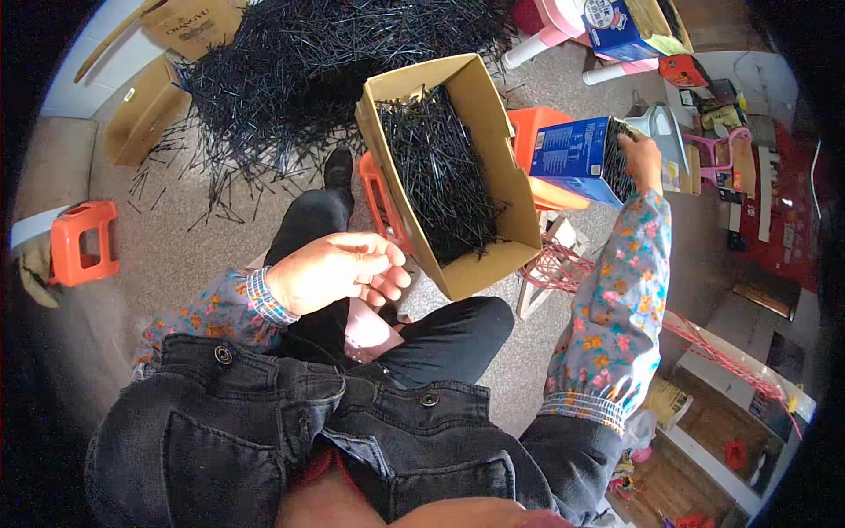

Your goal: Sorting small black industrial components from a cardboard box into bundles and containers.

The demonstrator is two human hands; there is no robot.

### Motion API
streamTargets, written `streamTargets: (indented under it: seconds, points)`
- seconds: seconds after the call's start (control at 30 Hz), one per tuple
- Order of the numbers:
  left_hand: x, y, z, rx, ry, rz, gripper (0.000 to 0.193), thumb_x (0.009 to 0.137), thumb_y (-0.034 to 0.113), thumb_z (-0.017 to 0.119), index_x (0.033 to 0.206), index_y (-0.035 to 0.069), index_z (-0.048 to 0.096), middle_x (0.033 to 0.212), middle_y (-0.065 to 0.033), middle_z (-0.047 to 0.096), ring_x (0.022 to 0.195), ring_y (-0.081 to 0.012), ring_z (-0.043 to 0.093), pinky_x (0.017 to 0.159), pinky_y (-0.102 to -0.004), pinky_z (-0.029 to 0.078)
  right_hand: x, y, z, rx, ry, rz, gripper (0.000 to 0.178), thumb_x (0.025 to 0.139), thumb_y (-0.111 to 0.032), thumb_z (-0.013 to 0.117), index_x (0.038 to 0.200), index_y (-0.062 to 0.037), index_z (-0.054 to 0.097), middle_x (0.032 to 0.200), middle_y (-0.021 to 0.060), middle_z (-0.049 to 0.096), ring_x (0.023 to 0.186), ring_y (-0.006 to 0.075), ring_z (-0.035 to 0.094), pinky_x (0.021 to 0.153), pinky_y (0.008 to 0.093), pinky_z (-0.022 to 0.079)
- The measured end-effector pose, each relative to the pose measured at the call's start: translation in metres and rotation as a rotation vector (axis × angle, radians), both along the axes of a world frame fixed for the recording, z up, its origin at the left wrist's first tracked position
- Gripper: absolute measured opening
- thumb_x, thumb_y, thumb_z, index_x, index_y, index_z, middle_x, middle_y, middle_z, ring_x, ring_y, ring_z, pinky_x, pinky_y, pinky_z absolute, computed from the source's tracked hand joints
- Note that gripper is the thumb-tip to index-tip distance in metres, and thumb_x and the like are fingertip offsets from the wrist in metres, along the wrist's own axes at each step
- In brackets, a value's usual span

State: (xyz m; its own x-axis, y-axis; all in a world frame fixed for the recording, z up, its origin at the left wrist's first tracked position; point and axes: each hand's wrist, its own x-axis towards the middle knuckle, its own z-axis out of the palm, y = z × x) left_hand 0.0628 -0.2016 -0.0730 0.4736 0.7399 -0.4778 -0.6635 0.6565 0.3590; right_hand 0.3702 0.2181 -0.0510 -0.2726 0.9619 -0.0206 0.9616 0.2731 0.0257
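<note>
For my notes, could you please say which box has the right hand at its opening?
The blue box beside the large cardboard box; the other blue box, farther up, is untouched.

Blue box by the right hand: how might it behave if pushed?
The blue box looks like cardboard, so it may dent. Its flat sides make rolling unlikely. Black sticks show at its open end by the right hand and could spill if it tips.

Two hands (pixel 641 161) are counted | two floral sleeves (pixel 607 326) are counted | two jacket buttons (pixel 429 399) are seen | two blue boxes (pixel 565 148) are seen | one open carton (pixel 484 132) is filled | one heap (pixel 290 79) is seen | black sticks (pixel 431 167) cannot be counted | at least two orange stools (pixel 104 242) are seen
</note>
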Motion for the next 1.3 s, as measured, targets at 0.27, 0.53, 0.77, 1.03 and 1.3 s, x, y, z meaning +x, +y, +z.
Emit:
streamTargets:
  seconds: [0.27,0.53,0.77,1.03,1.3]
  points:
    - [0.000,-0.004,-0.003,0.026,-0.006,-0.010,0.023,0.089,0.021,0.048,0.104,0.004,0.050,0.101,-0.0112,0.058,0.092,-0.0223,0.058,0.079,-0.0349,0.046,-0.006,0.000,-0.046,0.008,0.005,0.019,0.031,0.078,-0.031,0.053,0.095,-0.0076,0.063,0.089,0.0228,0.060,0.088,0.0383,0.058,0.077,0.0409,0.046]
    - [0.001,-0.007,0.001,0.010,0.030,0.031,0.020,0.090,0.019,0.049,0.102,0.003,0.052,0.091,-0.0073,0.059,0.079,-0.0150,0.059,0.068,-0.0255,0.048,-0.014,-0.006,-0.048,0.223,-0.046,0.136,0.033,0.076,-0.026,0.052,0.102,-0.0053,0.058,0.088,0.0230,0.060,0.084,0.0388,0.059,0.073,0.0452,0.046]
    - [0.000,-0.004,-0.008,-0.002,-0.001,0.079,0.015,0.088,0.019,0.050,0.095,0.006,0.053,0.086,-0.0050,0.059,0.071,-0.0122,0.058,0.063,-0.0235,0.048,-0.113,-0.158,-0.057,-0.212,0.349,0.550,0.028,0.077,-0.029,0.060,0.091,-0.0056,0.064,0.078,0.0185,0.062,0.072,0.0344,0.061,0.065,0.0397,0.048]
    - [0.006,-0.002,-0.010,0.005,0.041,0.076,0.016,0.090,0.018,0.047,0.096,0.003,0.052,0.083,-0.0066,0.060,0.068,-0.0146,0.058,0.062,-0.0251,0.048,-0.170,-0.221,-0.154,-0.168,-0.173,0.283,0.068,0.067,-0.053,0.065,0.104,0.0021,0.056,0.107,0.0181,0.055,0.103,0.0334,0.050,0.083,0.0420,0.044]
    - [0.006,-0.001,-0.017,0.020,0.044,0.114,0.016,0.088,0.017,0.049,0.096,0.003,0.052,0.081,-0.0061,0.059,0.065,-0.0138,0.057,0.058,-0.0243,0.048,-0.153,-0.206,-0.148,-0.580,-0.079,0.019,0.048,0.065,-0.036,0.067,0.101,-0.0037,0.062,0.105,0.0193,0.060,0.101,0.0319,0.056,0.086,0.0395,0.044]
